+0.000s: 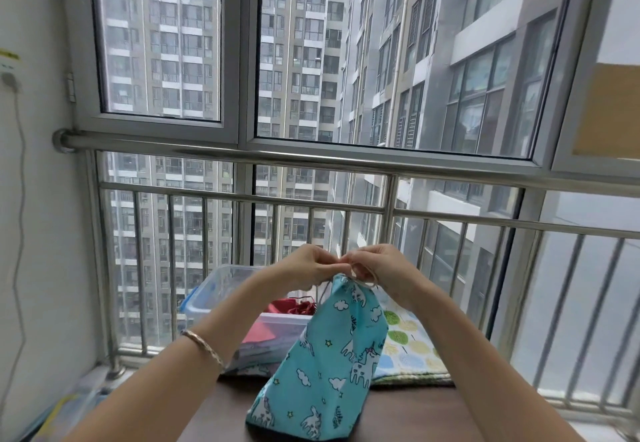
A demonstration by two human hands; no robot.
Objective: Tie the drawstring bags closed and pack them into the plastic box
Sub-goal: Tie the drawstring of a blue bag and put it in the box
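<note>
The left hand point(310, 266) and right hand point(377, 268) both pinch the drawstring point(363, 283) at the gathered mouth of the teal bag point(332, 355), standing on the table point(415, 414) just beside the plastic box point(214, 285); knot apparently unfinished, so 1 slipped cord could reopen it.

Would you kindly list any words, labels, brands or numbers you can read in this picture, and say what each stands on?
No text here can be read.
Yellow sticker above the wall socket: too blurred to read.
Turquoise drawstring bag: unicorns, clouds and stars only, no words.
Plastic box: no label visible.
</note>
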